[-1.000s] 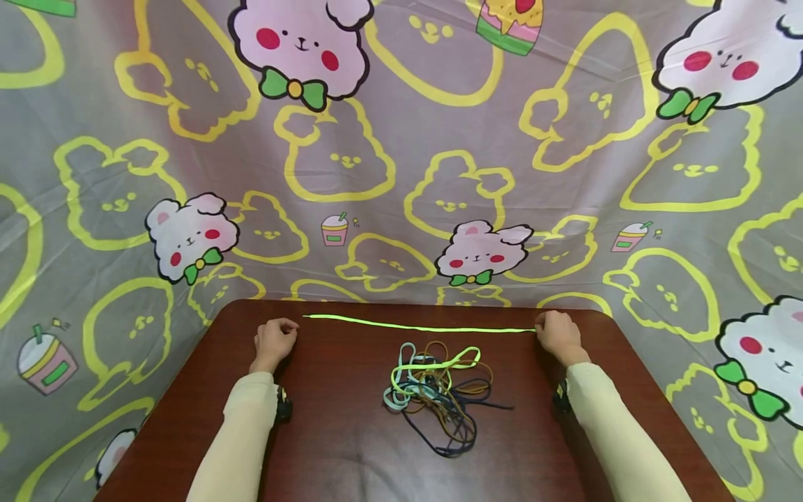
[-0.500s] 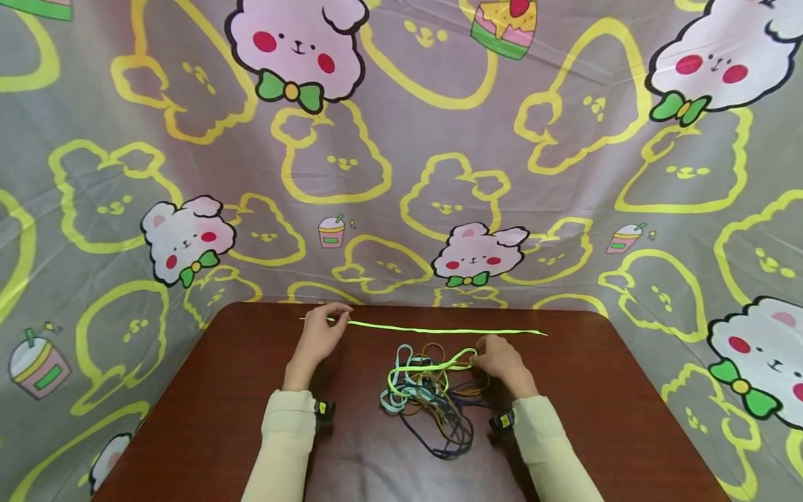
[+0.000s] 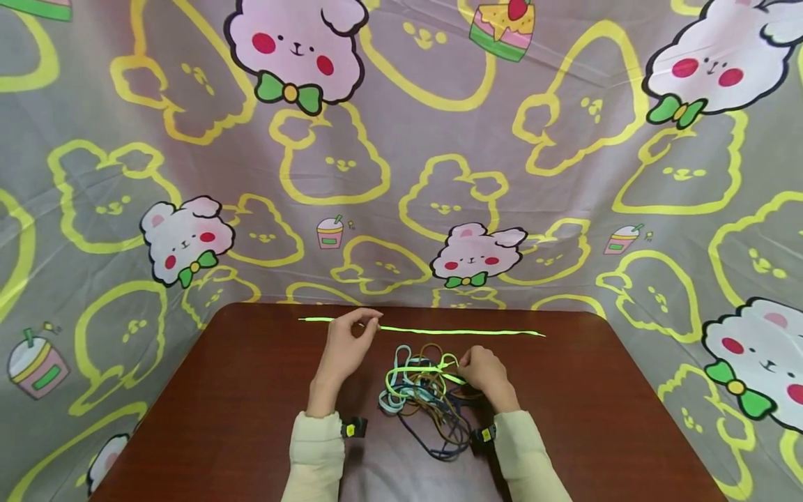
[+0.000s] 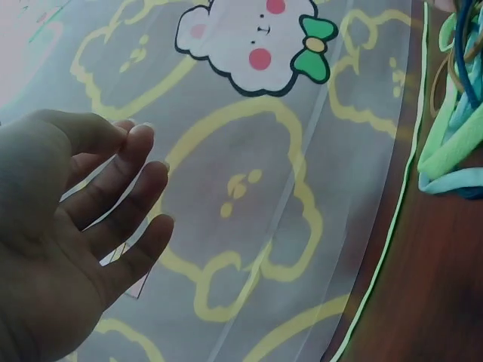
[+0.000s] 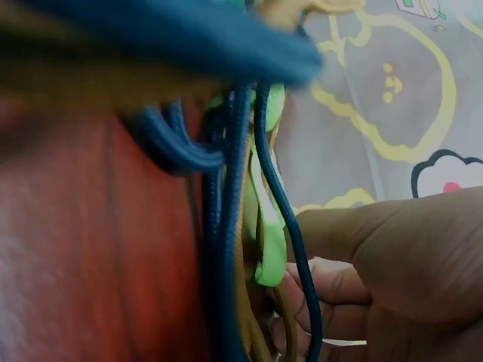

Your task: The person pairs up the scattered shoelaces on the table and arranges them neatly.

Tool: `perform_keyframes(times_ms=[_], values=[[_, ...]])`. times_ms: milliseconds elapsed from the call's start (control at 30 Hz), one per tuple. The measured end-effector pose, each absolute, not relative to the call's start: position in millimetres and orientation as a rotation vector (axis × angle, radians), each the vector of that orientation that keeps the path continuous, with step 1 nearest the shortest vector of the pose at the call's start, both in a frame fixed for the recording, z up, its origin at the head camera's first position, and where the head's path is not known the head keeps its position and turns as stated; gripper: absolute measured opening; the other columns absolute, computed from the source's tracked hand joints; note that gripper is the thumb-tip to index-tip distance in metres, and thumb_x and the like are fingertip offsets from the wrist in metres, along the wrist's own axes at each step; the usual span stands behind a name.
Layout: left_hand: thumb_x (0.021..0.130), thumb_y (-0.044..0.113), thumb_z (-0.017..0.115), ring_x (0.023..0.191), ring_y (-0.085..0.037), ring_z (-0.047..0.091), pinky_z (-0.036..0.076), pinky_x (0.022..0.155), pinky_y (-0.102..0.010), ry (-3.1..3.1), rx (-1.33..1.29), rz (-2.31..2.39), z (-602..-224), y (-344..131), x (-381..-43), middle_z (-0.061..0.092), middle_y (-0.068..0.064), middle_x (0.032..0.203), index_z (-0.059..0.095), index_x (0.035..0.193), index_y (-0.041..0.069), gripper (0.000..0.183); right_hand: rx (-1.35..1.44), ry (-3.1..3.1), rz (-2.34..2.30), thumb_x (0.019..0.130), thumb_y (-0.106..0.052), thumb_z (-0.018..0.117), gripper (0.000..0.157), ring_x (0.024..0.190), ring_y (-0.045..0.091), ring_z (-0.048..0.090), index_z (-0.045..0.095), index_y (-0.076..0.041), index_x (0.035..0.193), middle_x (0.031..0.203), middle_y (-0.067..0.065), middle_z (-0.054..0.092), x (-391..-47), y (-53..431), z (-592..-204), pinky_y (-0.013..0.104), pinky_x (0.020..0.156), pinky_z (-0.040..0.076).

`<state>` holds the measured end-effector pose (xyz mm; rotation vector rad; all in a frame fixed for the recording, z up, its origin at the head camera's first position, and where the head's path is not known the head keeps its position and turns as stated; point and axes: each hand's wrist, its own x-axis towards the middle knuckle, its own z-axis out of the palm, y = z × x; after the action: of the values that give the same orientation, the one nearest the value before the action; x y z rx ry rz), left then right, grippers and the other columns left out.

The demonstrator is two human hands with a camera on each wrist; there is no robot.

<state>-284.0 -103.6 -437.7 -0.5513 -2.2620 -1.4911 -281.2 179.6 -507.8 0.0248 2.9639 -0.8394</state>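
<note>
A flat, neon-green lace (image 5: 272,260) is lying looped among rounded, braided-looking navy cords (image 5: 235,196) on the glossy reddish-brown table (image 3: 251,390); the right grip (image 3: 486,369) is pinching it, while the left grip (image 3: 347,345) is hovering by a straight lace (image 3: 461,332), fingers loosely bent.

A reddish-brown worktop (image 3: 232,425) has rounded far corners. Behind it and along both its sides hangs creased grey cloth (image 3: 401,104) with cartoon rabbit faces (image 3: 295,59). Pale light reflects off the worktop's near middle.

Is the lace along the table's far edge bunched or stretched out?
Stretched out: the neon-green lace runs nearly straight, apart from the tangled pile.
</note>
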Motion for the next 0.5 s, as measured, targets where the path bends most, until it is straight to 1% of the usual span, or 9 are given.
perform_keyframes(times_ms=[67,133,200,267,367,400,500], values=[[0.093,0.021,0.057,0.073,-0.014,0.06,0.045,0.059,-0.029,-2.284,-0.575,-1.481,-439.2,-98.0,-282.2,0.064,0.01,0.08,0.068,0.1,0.025,0.013,0.012,2.965,-0.824,0.083,-0.012,0.063,0.037,0.041,0.011,0.026,0.044,-0.017,0.05,0.045,-0.004,0.032,-278.1,179.6,-508.8,0.026,0.041,0.021],[0.093,0.02,0.057,0.074,-0.011,0.059,0.045,0.06,-0.03,-2.302,-0.618,-1.443,-439.4,-92.1,-280.6,0.064,0.012,0.079,0.067,0.1,0.025,0.013,-0.024,2.956,-0.824,0.083,-0.013,0.063,0.04,0.04,0.011,0.024,0.043,-0.017,0.049,0.044,-0.005,0.03,-275.2,179.2,-507.5,0.025,0.04,0.019],[0.094,0.023,0.056,0.075,-0.009,0.06,0.046,0.062,-0.032,-2.318,-0.672,-1.413,-437.5,-86.7,-278.5,0.064,0.01,0.079,0.067,0.1,0.024,0.013,-0.075,2.953,-0.834,0.082,-0.012,0.063,0.04,0.041,0.011,0.022,0.042,-0.018,0.048,0.044,-0.005,0.028,-272.2,177.7,-502.3,0.026,0.041,0.019],[0.094,0.024,0.055,0.075,-0.006,0.06,0.047,0.064,-0.032,-2.327,-0.719,-1.382,-434.6,-82.6,-276.2,0.064,0.01,0.079,0.067,0.1,0.024,0.013,-0.136,2.962,-0.862,0.083,-0.013,0.064,0.035,0.042,0.012,0.028,0.047,-0.017,0.052,0.047,-0.005,0.034,-268.6,174.9,-493.6,0.026,0.042,0.023],[0.094,0.025,0.056,0.075,-0.002,0.061,0.048,0.066,-0.031,-2.336,-0.76,-1.359,-427.9,-79.1,-270.8,0.065,0.011,0.082,0.067,0.1,0.025,0.013,-0.227,2.975,-0.928,0.082,-0.013,0.066,0.02,0.05,0.013,0.041,0.056,-0.015,0.066,0.059,-0.004,0.048,-260.2,168.1,-473.0,0.028,0.049,0.034],[0.093,0.024,0.056,0.075,-0.001,0.06,0.048,0.066,-0.029,-2.337,-0.769,-1.347,-425.4,-78.7,-268.4,0.065,0.012,0.083,0.067,0.101,0.025,0.013,-0.265,2.975,-0.961,0.082,-0.013,0.067,0.014,0.054,0.013,0.045,0.059,-0.014,0.071,0.063,-0.004,0.051,-256.4,165.1,-464.7,0.029,0.052,0.037],[0.093,0.022,0.057,0.077,-0.002,0.061,0.049,0.069,-0.028,-2.332,-0.802,-1.327,-418.2,-77.2,-260.6,0.066,0.012,0.088,0.067,0.102,0.024,0.013,-0.413,2.954,-1.094,0.083,-0.012,0.067,0.005,0.063,0.012,0.051,0.063,-0.014,0.081,0.073,-0.005,0.057,-242.9,156.5,-440.8,0.029,0.059,0.044]])
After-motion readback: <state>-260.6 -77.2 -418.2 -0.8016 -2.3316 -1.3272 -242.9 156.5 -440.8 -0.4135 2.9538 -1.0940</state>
